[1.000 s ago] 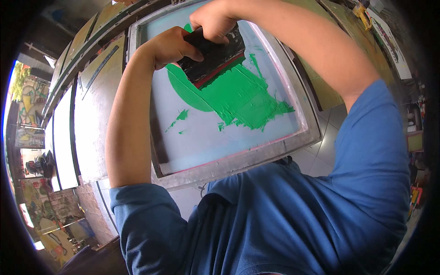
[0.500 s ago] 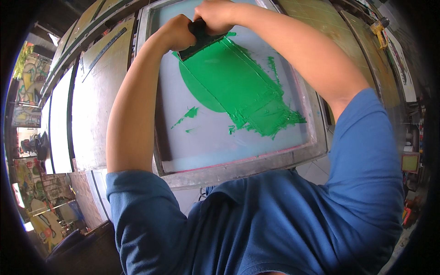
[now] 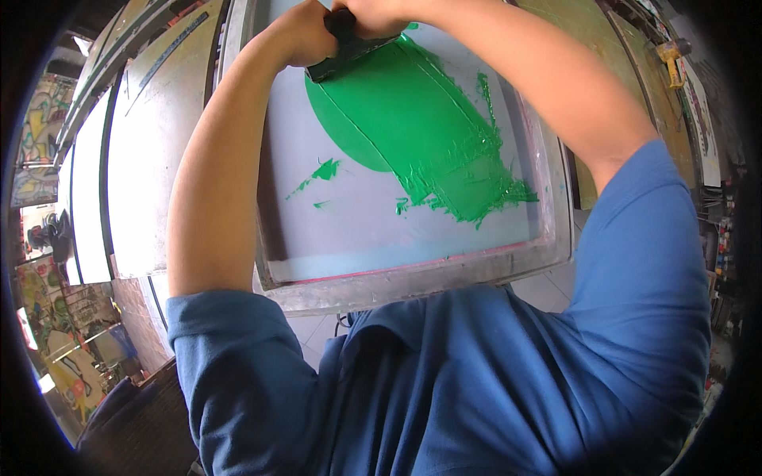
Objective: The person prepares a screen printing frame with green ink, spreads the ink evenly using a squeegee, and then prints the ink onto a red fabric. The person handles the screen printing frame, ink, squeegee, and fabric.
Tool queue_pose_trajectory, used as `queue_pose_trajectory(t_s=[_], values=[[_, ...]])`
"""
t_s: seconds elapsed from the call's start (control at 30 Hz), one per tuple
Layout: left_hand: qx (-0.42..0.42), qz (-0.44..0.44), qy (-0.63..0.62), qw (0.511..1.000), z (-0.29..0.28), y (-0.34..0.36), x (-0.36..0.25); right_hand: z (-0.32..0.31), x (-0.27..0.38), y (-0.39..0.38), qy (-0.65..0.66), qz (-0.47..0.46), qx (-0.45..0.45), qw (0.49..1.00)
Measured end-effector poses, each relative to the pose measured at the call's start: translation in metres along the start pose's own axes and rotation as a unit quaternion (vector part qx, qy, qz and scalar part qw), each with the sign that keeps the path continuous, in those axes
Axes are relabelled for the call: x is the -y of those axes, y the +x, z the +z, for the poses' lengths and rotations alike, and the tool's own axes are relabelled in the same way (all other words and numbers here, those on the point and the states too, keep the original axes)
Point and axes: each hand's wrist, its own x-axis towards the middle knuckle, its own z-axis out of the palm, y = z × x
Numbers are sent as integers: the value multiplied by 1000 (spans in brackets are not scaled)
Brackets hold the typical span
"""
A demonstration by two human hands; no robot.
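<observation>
Both hands grip a dark squeegee at the far part of a printing screen. My left hand is closed round its left part, and my right hand, partly cut off by the upper picture edge, is closed on it further right. The squeegee slants across the mesh, its left end nearer me. From its blade a broad layer of green ink spreads toward me, smooth on the left, with ridged lines and a ragged near end. The pale mesh sits in a grey frame. Stray green smears lie left of the layer.
Pale flat boards flank the screen on the left, with a dark strip on one. More tan boards lie on the right, near a yellow tool. Dark wicker-like furniture stands at lower left.
The whole scene has shifted up in the picture, hands and screen together. The squeegee keeps about the same place on the ink, and both hands still grip it.
</observation>
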Motion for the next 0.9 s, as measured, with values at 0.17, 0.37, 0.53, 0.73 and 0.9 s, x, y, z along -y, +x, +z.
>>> queue_pose_trajectory(t_s=[0.17,0.37,0.53,0.73,0.9], values=[[9,4,10,1000,20,-31,-42,19,-9,-43,-38,-30,-18,999],[-23,51,-74,996,54,-97,-100,28,3,-135,-3,-52,-8,999],[12,40,-139,989,65,-123,-124,18,14,-171,7,-31,81,996],[3,68,-90,994,46,-100,-111,12,1,-151,-31,-76,-61,995],[-27,15,0,1000,-11,-66,-87,-19,-7,-86,-13,-84,-49,995]])
